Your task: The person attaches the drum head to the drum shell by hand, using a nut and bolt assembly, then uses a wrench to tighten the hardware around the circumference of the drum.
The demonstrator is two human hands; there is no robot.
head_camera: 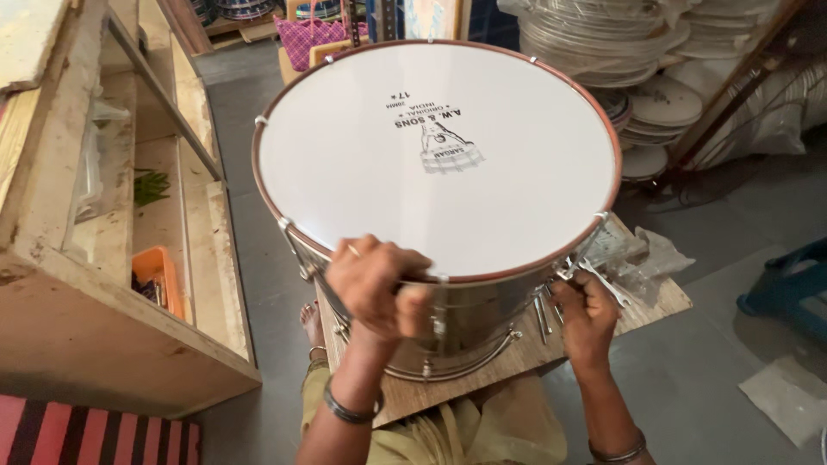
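A large drum (435,164) with a white head, a reddish-brown rim and a shiny metal shell stands on a wooden board (659,301). My left hand (375,284) grips the near rim of the drum, fingers curled over the edge. My right hand (587,312) is at the drum's right side by the metal tension rods, fingers closed on a small metal fitting (568,274). Loose metal rods (543,317) lie on the board beside that hand.
A wooden shelf unit (112,258) stands at the left with an orange tray (159,275) inside. Stacks of white drum heads (655,52) fill the back right. Crumpled plastic bags (650,254) lie on the board. A blue object (788,288) sits at the right.
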